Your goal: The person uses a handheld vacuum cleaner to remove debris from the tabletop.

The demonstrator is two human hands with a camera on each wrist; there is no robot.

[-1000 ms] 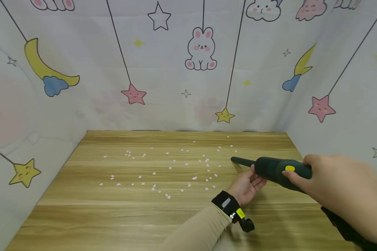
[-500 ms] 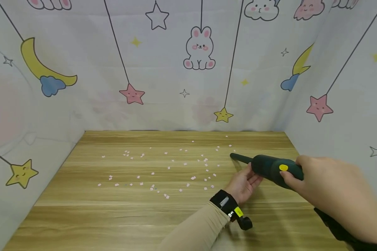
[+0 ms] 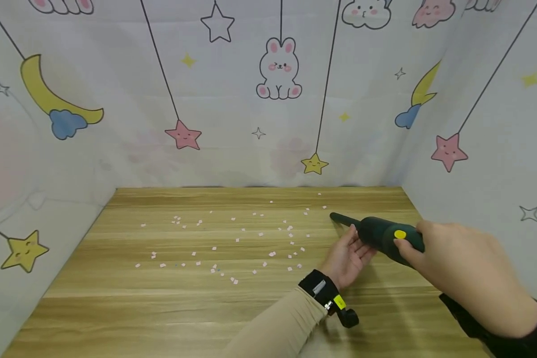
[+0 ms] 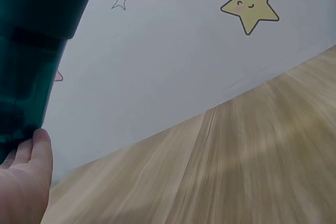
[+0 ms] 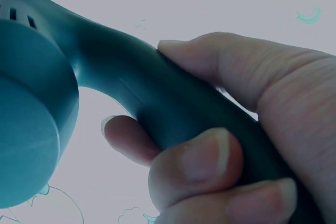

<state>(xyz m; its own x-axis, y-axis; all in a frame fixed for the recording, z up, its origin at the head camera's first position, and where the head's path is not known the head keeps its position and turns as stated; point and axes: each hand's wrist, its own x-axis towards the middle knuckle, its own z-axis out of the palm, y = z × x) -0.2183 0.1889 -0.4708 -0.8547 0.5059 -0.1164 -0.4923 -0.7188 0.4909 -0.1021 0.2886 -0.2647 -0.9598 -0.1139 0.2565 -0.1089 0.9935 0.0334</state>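
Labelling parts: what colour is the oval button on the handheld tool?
Yellow. The button on the tool shows best in the head view.

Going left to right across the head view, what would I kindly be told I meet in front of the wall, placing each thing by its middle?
White bits, left hand, green tool, right hand.

One green device (image 3: 372, 232), one left hand (image 3: 344, 262), one right hand (image 3: 467, 271), near 4 o'clock. White scraps (image 3: 235, 282): forty-plus, about 7 o'clock. One table (image 3: 152, 318).
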